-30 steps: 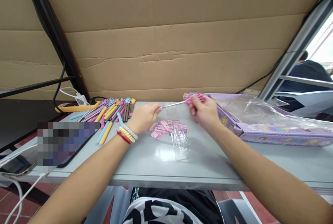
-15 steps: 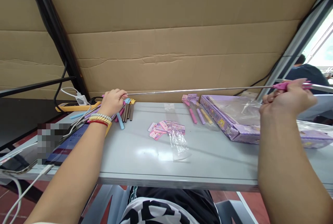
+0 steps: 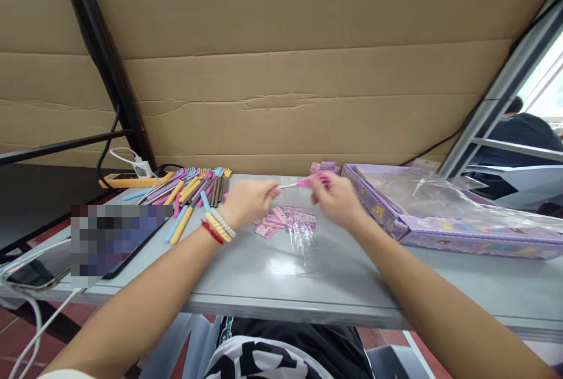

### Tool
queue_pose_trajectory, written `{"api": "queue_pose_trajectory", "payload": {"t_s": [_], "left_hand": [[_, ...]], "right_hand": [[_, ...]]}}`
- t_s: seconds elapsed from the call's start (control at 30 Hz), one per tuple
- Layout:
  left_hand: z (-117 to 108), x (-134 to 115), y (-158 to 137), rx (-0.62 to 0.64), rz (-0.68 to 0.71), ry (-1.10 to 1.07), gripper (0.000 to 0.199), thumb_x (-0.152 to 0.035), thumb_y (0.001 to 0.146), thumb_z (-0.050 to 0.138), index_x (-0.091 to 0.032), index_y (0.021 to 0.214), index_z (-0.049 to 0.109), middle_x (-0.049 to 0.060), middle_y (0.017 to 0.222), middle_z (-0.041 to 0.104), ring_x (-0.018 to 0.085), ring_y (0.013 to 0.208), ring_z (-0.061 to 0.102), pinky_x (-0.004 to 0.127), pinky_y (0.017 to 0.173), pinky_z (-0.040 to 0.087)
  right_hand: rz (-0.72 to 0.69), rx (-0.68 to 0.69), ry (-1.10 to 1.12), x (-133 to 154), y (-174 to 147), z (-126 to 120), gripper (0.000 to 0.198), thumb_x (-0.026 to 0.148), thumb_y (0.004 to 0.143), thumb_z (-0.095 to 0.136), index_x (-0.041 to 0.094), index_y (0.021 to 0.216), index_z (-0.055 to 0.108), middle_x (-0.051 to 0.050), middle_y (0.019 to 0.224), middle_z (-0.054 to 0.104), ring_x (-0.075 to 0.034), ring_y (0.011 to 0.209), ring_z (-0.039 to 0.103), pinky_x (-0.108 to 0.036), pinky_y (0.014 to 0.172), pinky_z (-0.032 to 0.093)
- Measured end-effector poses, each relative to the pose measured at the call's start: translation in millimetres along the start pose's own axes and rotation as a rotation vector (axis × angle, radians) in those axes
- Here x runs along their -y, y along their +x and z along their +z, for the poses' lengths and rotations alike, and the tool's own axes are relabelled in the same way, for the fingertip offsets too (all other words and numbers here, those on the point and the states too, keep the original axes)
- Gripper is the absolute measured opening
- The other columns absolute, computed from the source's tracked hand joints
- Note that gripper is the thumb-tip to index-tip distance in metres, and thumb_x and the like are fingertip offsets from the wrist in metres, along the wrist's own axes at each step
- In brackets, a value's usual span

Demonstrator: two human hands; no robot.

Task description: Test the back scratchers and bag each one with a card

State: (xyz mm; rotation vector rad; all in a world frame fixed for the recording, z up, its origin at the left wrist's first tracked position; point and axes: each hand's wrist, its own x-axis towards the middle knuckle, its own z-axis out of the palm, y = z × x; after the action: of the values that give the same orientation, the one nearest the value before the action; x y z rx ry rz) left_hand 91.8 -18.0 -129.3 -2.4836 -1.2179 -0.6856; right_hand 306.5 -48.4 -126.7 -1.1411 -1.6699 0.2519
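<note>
A telescopic back scratcher (image 3: pixel 289 186) with a pink claw head is stretched between my hands above the middle of the desk. My left hand (image 3: pixel 251 200) is closed on one end, hiding the handle. At the pink head, the fingers of my right hand (image 3: pixel 336 196) are closed, slightly blurred. Below the hands lie small pink printed cards (image 3: pixel 275 220) and a clear plastic sleeve (image 3: pixel 303 243). Beyond my left wrist is a pile of similar back scratchers (image 3: pixel 187 188) with yellow, blue, purple and pink handles. More pink cards (image 3: pixel 323 166) show behind my right hand.
An opened purple printed box (image 3: pixel 484 243) with clear film stands on the desk (image 3: pixel 352 291) at right. At left are a dark-screened tablet (image 3: pixel 132 256), white cables (image 3: pixel 37 314) and a yellow device (image 3: pixel 127 182). Cardboard (image 3: pixel 285 74) walls the back. A person (image 3: pixel 519 135) sits beyond the right frame.
My hands have come together from far apart, and the long extended rod has become short. My right hand moved left, my left hand moved right.
</note>
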Motion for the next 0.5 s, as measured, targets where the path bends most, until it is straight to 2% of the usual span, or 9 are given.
{"api": "queue_pose_trajectory", "payload": {"t_s": [0.1, 0.2, 0.27, 0.33, 0.43, 0.5], "left_hand": [[3, -19, -2, -0.031, 0.036, -0.032, 0.043, -0.042, 0.096, 0.024, -0.021, 0.096, 0.061, 0.004, 0.072, 0.069, 0.017, 0.063, 0.062, 0.026, 0.051, 0.029], [3, -16, -1, -0.046, 0.079, -0.058, 0.039, -0.041, 0.096, 0.025, -0.024, 0.108, 0.059, 0.003, 0.08, 0.071, 0.017, 0.068, 0.064, 0.025, 0.052, 0.03], [3, -7, 2, -0.038, 0.07, -0.048, 0.038, -0.04, 0.096, 0.027, -0.025, 0.109, 0.059, 0.002, 0.083, 0.071, 0.017, 0.071, 0.064, 0.026, 0.055, 0.032], [1, 11, 5, -0.05, 0.004, -0.017, 0.037, -0.038, 0.095, 0.028, -0.025, 0.105, 0.061, 0.003, 0.086, 0.071, 0.018, 0.076, 0.064, 0.027, 0.058, 0.035], [-5, 55, 4, -0.112, -0.135, 0.08, 0.031, -0.028, 0.091, 0.034, -0.022, 0.101, 0.064, 0.006, 0.095, 0.069, 0.021, 0.09, 0.062, 0.03, 0.068, 0.038], [-9, 88, -1, -0.168, -0.25, 0.171, 0.031, -0.024, 0.088, 0.036, -0.02, 0.1, 0.065, 0.009, 0.097, 0.067, 0.024, 0.094, 0.059, 0.033, 0.074, 0.038]], "right_hand": [[-0.047, 0.077, 0.019, 8, -10, 19, 0.046, 0.056, 0.088, 0.04, 0.019, 0.065, 0.053, -0.002, 0.052, 0.06, -0.011, 0.043, 0.049, -0.025, 0.049, 0.038], [-0.042, 0.062, -0.003, 9, -9, 22, 0.049, 0.059, 0.087, 0.039, 0.019, 0.064, 0.053, -0.002, 0.053, 0.06, -0.01, 0.043, 0.049, -0.025, 0.048, 0.037], [0.016, 0.001, 0.029, 4, -3, 17, 0.049, 0.061, 0.086, 0.04, 0.019, 0.067, 0.056, -0.001, 0.051, 0.058, -0.011, 0.043, 0.048, -0.025, 0.046, 0.037], [0.102, -0.158, 0.127, -5, 7, 1, 0.048, 0.062, 0.085, 0.042, 0.018, 0.072, 0.058, -0.001, 0.051, 0.056, -0.011, 0.041, 0.048, -0.025, 0.043, 0.037], [0.248, -0.597, 0.271, -23, 24, -44, 0.043, 0.059, 0.086, 0.041, 0.02, 0.07, 0.05, 0.0, 0.049, 0.052, -0.011, 0.035, 0.043, -0.027, 0.037, 0.034], [0.265, -0.837, 0.259, -34, 31, -81, 0.036, 0.051, 0.091, 0.033, 0.023, 0.069, 0.041, 0.002, 0.05, 0.048, -0.01, 0.034, 0.042, -0.027, 0.035, 0.032]]}}
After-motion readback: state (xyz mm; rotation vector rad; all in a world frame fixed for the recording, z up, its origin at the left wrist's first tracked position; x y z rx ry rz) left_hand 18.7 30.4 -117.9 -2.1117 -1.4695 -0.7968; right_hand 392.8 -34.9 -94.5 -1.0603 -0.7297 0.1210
